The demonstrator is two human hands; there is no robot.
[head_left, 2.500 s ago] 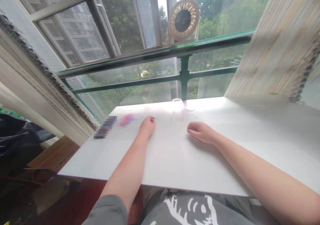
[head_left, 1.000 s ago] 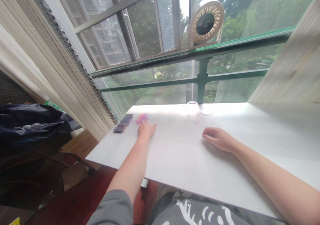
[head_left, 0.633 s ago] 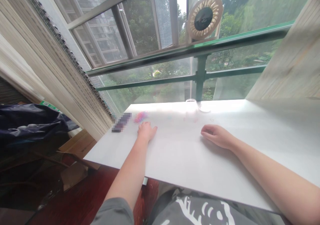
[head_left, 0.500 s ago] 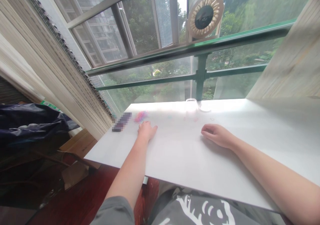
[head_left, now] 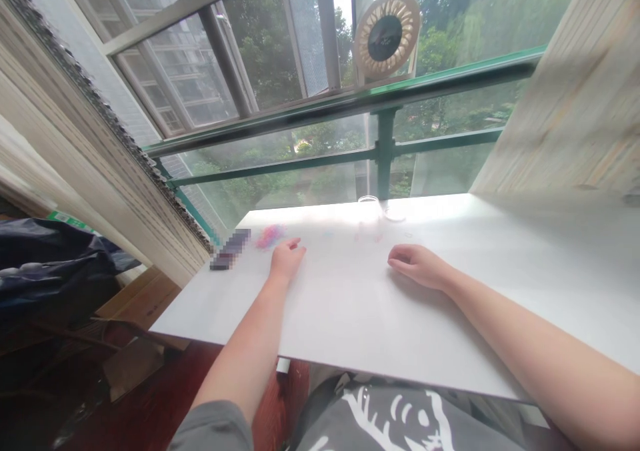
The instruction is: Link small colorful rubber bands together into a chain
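Note:
My left hand (head_left: pixel 289 257) is over the white table (head_left: pixel 340 304), just right of a loose pile of small pink, orange and purple pieces (head_left: pixel 271 236). Its fingertips and thumb point right and come close together; whatever lies between them is too small to make out. Further right, my right hand (head_left: pixel 415 264) rests on its side on the tabletop. The fingers curl loosely, a gap shows between them and the thumb, and I see nothing held. Faint pinkish bits (head_left: pixel 379 237) and a small pale loop (head_left: pixel 409 235) lie beyond the hands.
A clear jar (head_left: pixel 369 214) stands at the back edge, beside a round clear lid (head_left: pixel 395 215). A pixelated dark oblong (head_left: pixel 231 249) lies on the left. Behind are a green railing (head_left: pixel 385 151), a round fan (head_left: pixel 386 36) and curtains (head_left: pixel 565 104). A cardboard box (head_left: pixel 137 301) stands lower left.
The view has shifted, so the table and right hand appear further left. Relative to the pile, my left hand has moved slightly right, its fingers turning rightward and closer to the thumb.

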